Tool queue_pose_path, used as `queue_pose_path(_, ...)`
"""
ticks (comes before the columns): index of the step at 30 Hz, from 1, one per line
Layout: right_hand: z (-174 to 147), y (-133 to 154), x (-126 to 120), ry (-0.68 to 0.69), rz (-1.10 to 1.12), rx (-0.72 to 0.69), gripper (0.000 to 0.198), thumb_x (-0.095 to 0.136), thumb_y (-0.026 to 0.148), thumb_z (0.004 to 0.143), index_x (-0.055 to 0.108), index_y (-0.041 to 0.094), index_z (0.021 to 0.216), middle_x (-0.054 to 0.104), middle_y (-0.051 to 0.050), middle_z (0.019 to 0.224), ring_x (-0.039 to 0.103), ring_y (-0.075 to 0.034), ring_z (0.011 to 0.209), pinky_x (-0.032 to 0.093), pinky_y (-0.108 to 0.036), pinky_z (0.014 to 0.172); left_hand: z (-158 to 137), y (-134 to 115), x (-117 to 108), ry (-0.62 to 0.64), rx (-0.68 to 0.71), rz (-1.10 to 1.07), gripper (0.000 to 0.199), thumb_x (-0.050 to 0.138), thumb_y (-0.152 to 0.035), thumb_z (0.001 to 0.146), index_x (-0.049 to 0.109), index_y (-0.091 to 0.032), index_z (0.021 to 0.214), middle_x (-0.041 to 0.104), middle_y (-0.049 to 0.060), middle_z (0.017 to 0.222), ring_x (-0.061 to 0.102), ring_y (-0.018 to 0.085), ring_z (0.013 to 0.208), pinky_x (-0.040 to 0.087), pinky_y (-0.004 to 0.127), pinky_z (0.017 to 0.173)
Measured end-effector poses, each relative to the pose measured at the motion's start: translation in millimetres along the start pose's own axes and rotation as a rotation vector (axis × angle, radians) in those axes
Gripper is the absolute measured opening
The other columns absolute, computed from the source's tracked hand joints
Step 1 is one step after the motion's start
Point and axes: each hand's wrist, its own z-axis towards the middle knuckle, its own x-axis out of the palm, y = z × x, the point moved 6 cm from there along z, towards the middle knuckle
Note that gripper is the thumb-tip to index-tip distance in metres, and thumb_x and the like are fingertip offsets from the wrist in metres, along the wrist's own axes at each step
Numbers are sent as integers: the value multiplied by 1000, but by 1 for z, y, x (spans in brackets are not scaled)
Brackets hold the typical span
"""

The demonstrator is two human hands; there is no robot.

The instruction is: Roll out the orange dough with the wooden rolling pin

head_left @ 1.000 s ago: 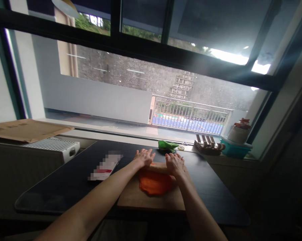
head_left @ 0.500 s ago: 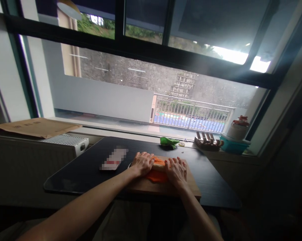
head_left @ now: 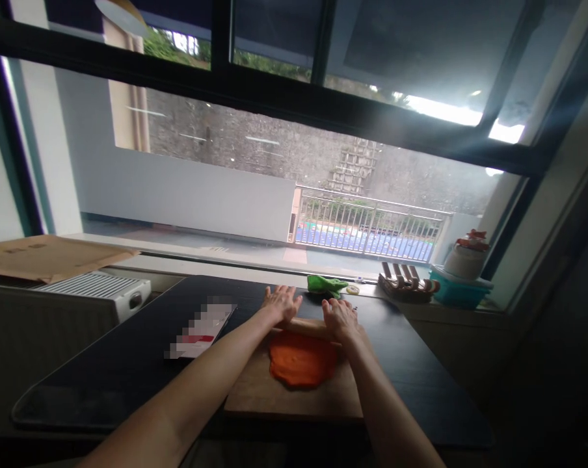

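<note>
A flattened sheet of orange dough (head_left: 302,359) lies on a wooden board (head_left: 294,404) in front of me. Across its far edge lies a pale wooden rolling pin (head_left: 309,327). My left hand (head_left: 283,304) rests palm down on the pin's left end, fingers stretched forward and slightly spread. On the right end, my right hand (head_left: 341,317) presses the same way, with its fingers reaching past the pin. Both ends of the pin are hidden beneath my hands. Neither hand is wrapped round it.
The board stands on a dark table (head_left: 123,364). Left of my arm lies a blurred-out flat object (head_left: 201,331). Beyond my hands are a green cloth-like bundle (head_left: 326,286) and a roll of tape (head_left: 352,290). A brown rack (head_left: 405,283) and a teal box (head_left: 460,286) stand at the right.
Both hands have moved forward, taking the rolling pin from the middle of the orange dough to its far edge. More of the dough and board shows now. The view has tilted slightly.
</note>
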Motion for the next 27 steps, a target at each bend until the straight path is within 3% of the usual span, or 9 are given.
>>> queue_pose_path(4, -7, 1, -1, 29, 6, -3, 47, 22, 46, 95, 60, 24, 112, 59, -9, 122, 44, -26, 120, 34, -42, 93, -3, 4, 7, 70, -44, -15, 63, 21, -54, 89, 39, -19, 138, 41, 15, 143, 32, 31, 133, 22, 58, 104)
queue_pose_path(8, -37, 5, -6, 19, -10, 4, 46, 25, 47, 94, 59, 24, 114, 59, -10, 121, 43, -27, 121, 32, -43, 94, -28, 4, 11, 132, -33, -33, 63, 20, -58, 88, 39, -24, 138, 39, 11, 146, 30, 30, 135, 21, 59, 104)
queue_pose_path(12, -71, 6, -5, -25, -29, -9, 42, 28, 44, 94, 61, 24, 110, 62, -8, 116, 42, -25, 121, 26, -39, 99, -63, 0, 5, 109, 15, -8, 60, 20, -55, 90, 40, -24, 138, 38, 9, 147, 26, 29, 136, 14, 58, 107)
queue_pose_path(17, -95, 5, -4, -91, -36, -22, 44, 24, 41, 96, 60, 24, 115, 57, -4, 127, 32, -24, 131, 16, -37, 105, -92, -3, -1, 58, 65, 3, 57, 20, -49, 92, 38, -23, 139, 35, 9, 148, 24, 28, 138, 13, 56, 109)
queue_pose_path(21, -84, 7, -7, -74, -44, -22, 42, 27, 40, 95, 63, 23, 110, 62, -7, 118, 38, -24, 126, 20, -36, 103, -81, -2, 0, 47, 38, 6, 55, 22, -48, 91, 41, -24, 137, 40, 8, 145, 25, 28, 137, 13, 56, 109)
queue_pose_path(27, -33, 6, -5, -6, -28, 28, 44, 24, 44, 95, 62, 25, 109, 62, -9, 117, 41, -26, 124, 31, -39, 94, -31, 8, 11, 79, -57, -23, 57, 23, -52, 89, 40, -27, 137, 42, 8, 143, 29, 28, 135, 21, 57, 106)
